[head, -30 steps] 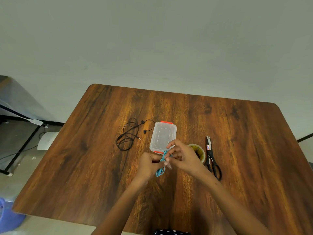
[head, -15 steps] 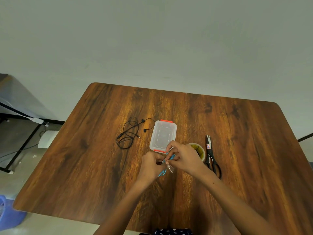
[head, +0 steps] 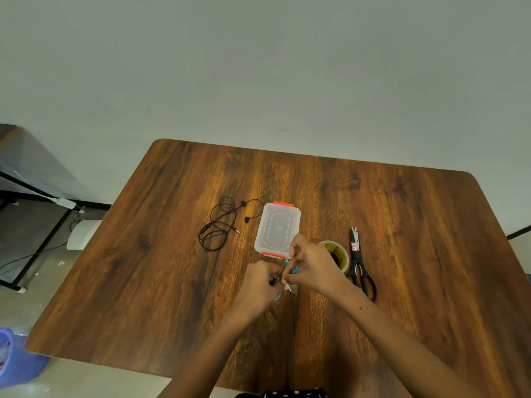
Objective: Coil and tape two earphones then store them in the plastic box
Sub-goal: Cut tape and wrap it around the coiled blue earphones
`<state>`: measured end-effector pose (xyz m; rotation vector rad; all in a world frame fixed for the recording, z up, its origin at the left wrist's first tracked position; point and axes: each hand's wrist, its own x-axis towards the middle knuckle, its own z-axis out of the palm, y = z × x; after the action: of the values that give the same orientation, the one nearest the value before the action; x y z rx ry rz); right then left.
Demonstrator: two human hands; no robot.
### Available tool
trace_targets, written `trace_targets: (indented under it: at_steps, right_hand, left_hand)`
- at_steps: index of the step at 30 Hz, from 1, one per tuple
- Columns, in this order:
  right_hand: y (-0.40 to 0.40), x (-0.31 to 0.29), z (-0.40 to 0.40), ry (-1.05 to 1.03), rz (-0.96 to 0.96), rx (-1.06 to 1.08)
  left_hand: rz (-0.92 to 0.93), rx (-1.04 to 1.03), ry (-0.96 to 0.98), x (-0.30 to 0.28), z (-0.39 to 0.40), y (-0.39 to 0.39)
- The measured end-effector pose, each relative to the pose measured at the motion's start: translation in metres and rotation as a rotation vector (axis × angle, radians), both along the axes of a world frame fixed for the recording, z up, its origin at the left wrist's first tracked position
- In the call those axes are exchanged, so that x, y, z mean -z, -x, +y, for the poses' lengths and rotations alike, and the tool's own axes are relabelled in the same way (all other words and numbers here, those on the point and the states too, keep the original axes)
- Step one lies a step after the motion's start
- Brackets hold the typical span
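As a strip of clear tape [head: 290, 288] now shows between the hands, the left hand [head: 260, 280] and right hand [head: 311, 265] both pinch the blue earphone [head: 293, 270] at frame centre, below the plastic box [head: 277, 229]; taping has likely begun, while the black earphone [head: 222, 225] lies loose left of the box.

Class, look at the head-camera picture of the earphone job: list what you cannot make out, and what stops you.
- Blue earphone, head view: mostly hidden between the left hand and right hand; whether it is taped is unclear.
- Tape roll: partly covered by the right hand.
- Label on the scissors: too small to read.
- Plastic box: contents unclear through its lid.
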<state>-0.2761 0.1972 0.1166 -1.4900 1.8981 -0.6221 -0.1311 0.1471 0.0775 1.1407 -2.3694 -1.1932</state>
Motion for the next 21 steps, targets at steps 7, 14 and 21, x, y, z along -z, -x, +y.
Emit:
trace_targets:
  at_steps: [7,14,21]
  right_hand:
    - [0.001,0.005,0.001,-0.047,-0.115,0.088]
    - [0.005,0.004,0.003,-0.097,-0.221,0.106]
    - [0.004,0.005,0.003,-0.097,-0.301,0.108]
  left_hand:
    - [0.041,0.022,-0.020,0.003,0.003,-0.006]
    - [0.151,0.032,-0.219,0.007,0.002,-0.011]
    - [0.352,-0.048,-0.513,0.002,0.008,-0.015]
